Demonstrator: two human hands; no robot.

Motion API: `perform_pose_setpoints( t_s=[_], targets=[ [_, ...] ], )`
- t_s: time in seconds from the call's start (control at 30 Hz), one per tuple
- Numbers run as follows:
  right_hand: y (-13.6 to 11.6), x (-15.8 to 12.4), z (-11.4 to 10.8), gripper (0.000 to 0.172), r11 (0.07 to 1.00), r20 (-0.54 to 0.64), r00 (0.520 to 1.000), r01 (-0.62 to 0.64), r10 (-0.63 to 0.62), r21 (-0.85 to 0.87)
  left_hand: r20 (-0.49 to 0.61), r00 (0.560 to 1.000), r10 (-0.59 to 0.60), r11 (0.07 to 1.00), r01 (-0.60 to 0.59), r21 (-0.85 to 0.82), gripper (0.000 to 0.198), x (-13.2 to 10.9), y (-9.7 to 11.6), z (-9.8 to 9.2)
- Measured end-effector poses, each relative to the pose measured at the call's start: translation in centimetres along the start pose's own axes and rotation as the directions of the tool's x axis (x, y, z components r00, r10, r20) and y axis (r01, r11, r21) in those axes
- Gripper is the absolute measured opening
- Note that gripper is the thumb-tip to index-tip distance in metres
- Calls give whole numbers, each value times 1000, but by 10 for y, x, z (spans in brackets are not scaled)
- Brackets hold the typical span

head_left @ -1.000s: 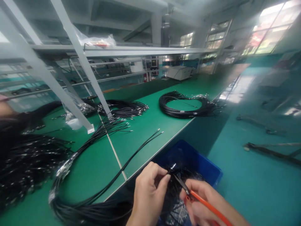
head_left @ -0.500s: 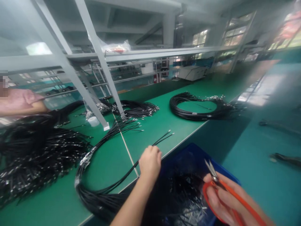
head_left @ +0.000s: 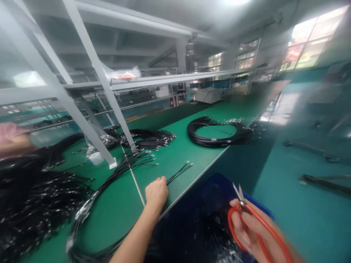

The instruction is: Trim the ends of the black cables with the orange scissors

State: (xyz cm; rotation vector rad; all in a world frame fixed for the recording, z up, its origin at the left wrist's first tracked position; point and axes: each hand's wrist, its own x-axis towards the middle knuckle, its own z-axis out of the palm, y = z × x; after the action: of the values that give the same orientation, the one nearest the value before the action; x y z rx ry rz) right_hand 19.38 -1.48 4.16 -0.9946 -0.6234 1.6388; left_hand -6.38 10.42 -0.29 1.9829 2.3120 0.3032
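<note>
My left hand [head_left: 157,193] is closed around a few black cables [head_left: 179,173], whose metal-tipped ends stick out past my fist over the green table. They run back toward a curved cable bundle [head_left: 90,204], wrapped with clear plastic in places, on the table to the left. In my right hand [head_left: 256,228] is a pair of orange-handled scissors [head_left: 241,204], the blades parted and pointing up. Below the scissors sits a blue bin [head_left: 260,208] with dark and clear scraps inside, partly hidden by my right hand.
A cable coil [head_left: 214,142] lies on the green table [head_left: 203,157] near its edge; another coil [head_left: 153,138] rests behind a shelf post [head_left: 109,91]. A big cable heap [head_left: 41,204] covers the left side. A person in a pink sleeve [head_left: 16,137] is at far left.
The view has turned slightly right and up, so most things appear further left and lower. My left hand keeps hold of the cables; the scissors remain in my right hand, blades parted.
</note>
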Motion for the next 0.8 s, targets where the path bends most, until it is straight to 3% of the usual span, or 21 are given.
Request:
perform_pose_setpoints(
  t_s=[0.1,0.2,0.3,0.4,0.47,0.5,0.57,0.67,0.73,0.8],
  targets=[
    [13,9,-10,38,997,-20,998,68,-67,36,-12,999,41,989,-42,-140,17,6,7,-16],
    [24,20,-17,25,978,-135,972,201,-191,64,15,976,217,925,-201,-323,17,1,33,-36],
    [28,26,-22,25,959,-194,947,275,-258,67,8,914,406,816,-358,-453,15,-25,72,-51],
    [26,25,-24,33,950,-254,921,312,-296,23,-92,809,581,681,-544,-490,11,-63,103,-55],
    [26,21,-23,35,944,-281,903,330,-325,-29,-164,769,618,648,-616,-448,16,-85,111,-52],
    [26,19,-21,35,942,-280,901,332,-332,-50,-188,771,609,648,-620,-442,17,-93,112,-49],
    [28,15,-16,35,941,-267,903,332,-336,-61,-192,811,552,647,-562,-515,15,-103,109,-42],
    [33,11,-8,38,939,-257,907,344,-333,-2,-22,886,463,543,-303,-783,9,-109,100,-27],
    [36,9,-3,40,934,-252,911,351,-326,60,119,885,451,406,-84,-910,7,-110,96,-18],
    [37,8,-1,41,929,-242,916,353,-319,114,196,872,449,303,57,-951,10,-112,94,-11]
  ],
)
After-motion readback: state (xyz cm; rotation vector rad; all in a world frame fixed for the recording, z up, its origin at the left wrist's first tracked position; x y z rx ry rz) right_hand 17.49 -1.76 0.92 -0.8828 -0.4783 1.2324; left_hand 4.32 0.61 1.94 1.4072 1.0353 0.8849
